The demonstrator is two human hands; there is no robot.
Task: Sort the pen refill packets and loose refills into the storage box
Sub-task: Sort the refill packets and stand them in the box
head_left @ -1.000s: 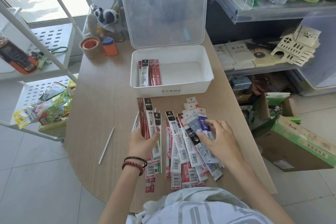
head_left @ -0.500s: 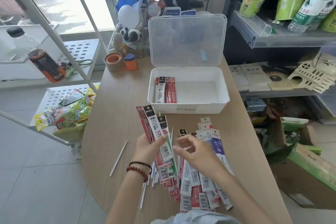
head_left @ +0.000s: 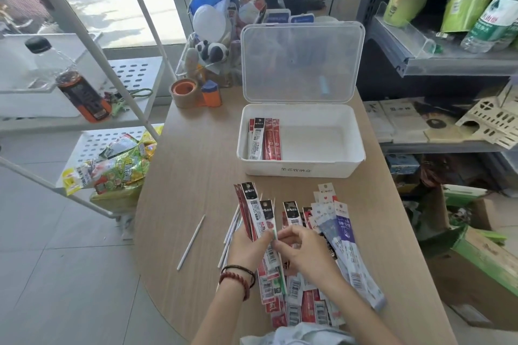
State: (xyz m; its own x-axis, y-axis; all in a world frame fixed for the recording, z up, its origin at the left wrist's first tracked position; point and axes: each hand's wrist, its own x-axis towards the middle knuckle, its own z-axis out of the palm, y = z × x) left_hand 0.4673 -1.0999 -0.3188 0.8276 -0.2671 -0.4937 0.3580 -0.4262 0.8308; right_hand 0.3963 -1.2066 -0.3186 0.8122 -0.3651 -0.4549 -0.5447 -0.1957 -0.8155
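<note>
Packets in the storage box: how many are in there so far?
4 show, side by side at the left end of the storage box: one black-and-white packet, three red packets. More may hide underneath.

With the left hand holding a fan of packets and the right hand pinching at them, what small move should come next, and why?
Probably the right hand should draw one packet out of the bunch in the left hand, then carry it to the box. Its fingers meet the bunch's edge, and the box stands open, mostly bare beside a few packets.
</note>
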